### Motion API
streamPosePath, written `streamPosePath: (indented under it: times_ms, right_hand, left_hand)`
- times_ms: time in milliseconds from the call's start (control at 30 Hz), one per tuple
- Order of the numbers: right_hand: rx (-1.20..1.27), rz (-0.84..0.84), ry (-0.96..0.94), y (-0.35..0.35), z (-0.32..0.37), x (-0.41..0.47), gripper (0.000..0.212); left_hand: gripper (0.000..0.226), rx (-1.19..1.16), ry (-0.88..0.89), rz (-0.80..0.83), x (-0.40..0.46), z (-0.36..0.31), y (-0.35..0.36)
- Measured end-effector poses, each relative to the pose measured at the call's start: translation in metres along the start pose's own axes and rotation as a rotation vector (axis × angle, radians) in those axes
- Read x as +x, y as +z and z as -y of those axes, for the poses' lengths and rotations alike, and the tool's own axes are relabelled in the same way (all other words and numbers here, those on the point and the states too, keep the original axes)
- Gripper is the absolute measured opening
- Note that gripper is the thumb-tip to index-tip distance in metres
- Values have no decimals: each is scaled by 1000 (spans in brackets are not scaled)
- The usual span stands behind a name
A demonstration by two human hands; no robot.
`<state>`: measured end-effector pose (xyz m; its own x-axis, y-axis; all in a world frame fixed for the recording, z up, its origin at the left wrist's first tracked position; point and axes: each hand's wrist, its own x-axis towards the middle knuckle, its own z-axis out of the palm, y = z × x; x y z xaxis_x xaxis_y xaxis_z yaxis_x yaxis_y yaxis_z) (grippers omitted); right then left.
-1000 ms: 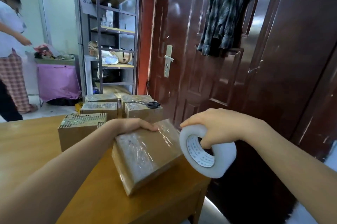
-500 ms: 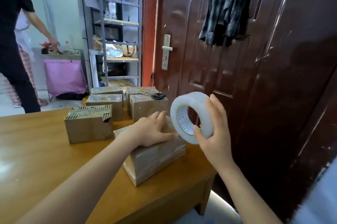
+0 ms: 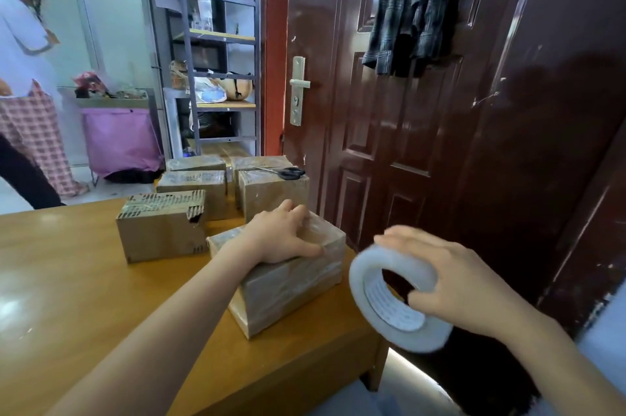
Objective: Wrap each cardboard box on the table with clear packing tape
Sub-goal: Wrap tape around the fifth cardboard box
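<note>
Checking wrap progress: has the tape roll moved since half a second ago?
Yes. The tape roll dropped from above the box to beside its right end, off the table edge.

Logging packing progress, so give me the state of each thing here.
Tape-wrapped cardboard box: glossy with tape, held down by left hand.
Clear tape roll: gripped by right hand, beyond the table edge.
Torn bare cardboard box: unwrapped.
Black-handled scissors: closed, atop rear box.

Glossy clear film covers the brown cardboard box [image 3: 291, 283] on the smooth, shiny wooden table [image 3: 84, 297]; the tape roll [image 3: 393, 300] looks translucent plastic.
</note>
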<state>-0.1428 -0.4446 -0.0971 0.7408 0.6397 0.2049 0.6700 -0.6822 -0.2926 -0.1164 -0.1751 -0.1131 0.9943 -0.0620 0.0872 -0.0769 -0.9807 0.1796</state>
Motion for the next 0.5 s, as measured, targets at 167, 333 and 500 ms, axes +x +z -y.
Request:
streamPosePath:
  times_ms: [167, 333, 500]
  right_hand:
    - [-239, 376, 17, -13, 8, 13, 75]
    - [-321, 307, -2, -41, 21, 33, 74]
    - [-272, 191, -2, -57, 41, 61, 71]
  left_hand:
    - [79, 14, 23, -43, 2, 1, 1]
    - [65, -383, -43, 31, 14, 16, -27]
    - [63, -792, -147, 219, 22, 46, -28]
